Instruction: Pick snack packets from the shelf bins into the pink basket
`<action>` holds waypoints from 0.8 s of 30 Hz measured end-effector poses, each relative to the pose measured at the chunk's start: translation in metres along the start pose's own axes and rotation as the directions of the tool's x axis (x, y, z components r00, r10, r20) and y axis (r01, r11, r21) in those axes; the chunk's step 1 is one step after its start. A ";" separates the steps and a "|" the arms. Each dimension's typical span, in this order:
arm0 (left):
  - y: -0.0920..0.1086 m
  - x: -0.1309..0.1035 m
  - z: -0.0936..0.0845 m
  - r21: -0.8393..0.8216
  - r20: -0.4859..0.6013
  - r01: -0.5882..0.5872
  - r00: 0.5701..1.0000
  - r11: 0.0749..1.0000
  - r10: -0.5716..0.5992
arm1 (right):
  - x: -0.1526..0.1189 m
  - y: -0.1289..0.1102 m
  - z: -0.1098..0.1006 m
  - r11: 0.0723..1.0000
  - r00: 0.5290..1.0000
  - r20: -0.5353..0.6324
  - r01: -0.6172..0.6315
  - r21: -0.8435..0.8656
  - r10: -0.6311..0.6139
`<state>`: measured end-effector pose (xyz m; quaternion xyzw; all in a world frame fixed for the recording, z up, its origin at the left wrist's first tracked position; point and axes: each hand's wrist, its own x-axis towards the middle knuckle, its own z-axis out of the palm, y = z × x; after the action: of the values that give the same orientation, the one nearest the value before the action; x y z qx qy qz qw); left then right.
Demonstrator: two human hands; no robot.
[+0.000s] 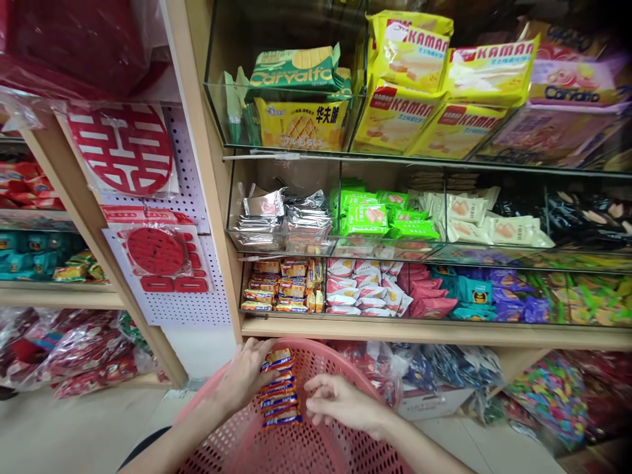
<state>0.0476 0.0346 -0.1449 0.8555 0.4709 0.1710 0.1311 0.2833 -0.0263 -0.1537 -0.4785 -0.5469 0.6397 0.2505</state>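
A pink perforated plastic basket (340, 355) is in front of me, below the shelves. Inside it, several small orange-and-blue wrapped snack packets (280, 401) lie in a row running toward me. At their far left end is my left hand (244, 376), its fingers stretched over the basket's far side and its thumb against the packets. My right hand (340, 403) hovers over the basket just right of the row, fingers loosely curled and apart, with nothing visible in them.
Clear-fronted shelf bins hold small packets matching in size, including yellow-orange snack packets (291, 286) and green packets (368, 214). Larger yellow KAMAN packs (409, 52) fill the top bin. A wooden shelf edge (444, 332) juts behind the basket. Bagged goods (550, 398) lie lower right.
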 end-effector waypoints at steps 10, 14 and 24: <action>0.008 0.000 0.001 0.049 0.008 0.006 1.000 0.999 -0.007 | -0.001 0.003 0.006 0.999 1.000 0.014 -0.019 -0.031 0.019; 0.011 -0.004 0.001 0.076 -0.036 -0.009 0.999 0.997 0.012 | -0.001 0.005 0.008 1.000 1.000 0.003 -0.016 -0.006 0.016; -0.008 0.001 0.003 0.145 -0.137 -0.018 0.990 0.989 0.038 | 0.003 0.017 0.010 0.999 1.000 0.009 0.001 -0.049 -0.001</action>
<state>0.0433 0.0398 -0.1506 0.8551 0.4780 0.1980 0.0336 0.2762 -0.0329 -0.1716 -0.4812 -0.5636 0.6283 0.2366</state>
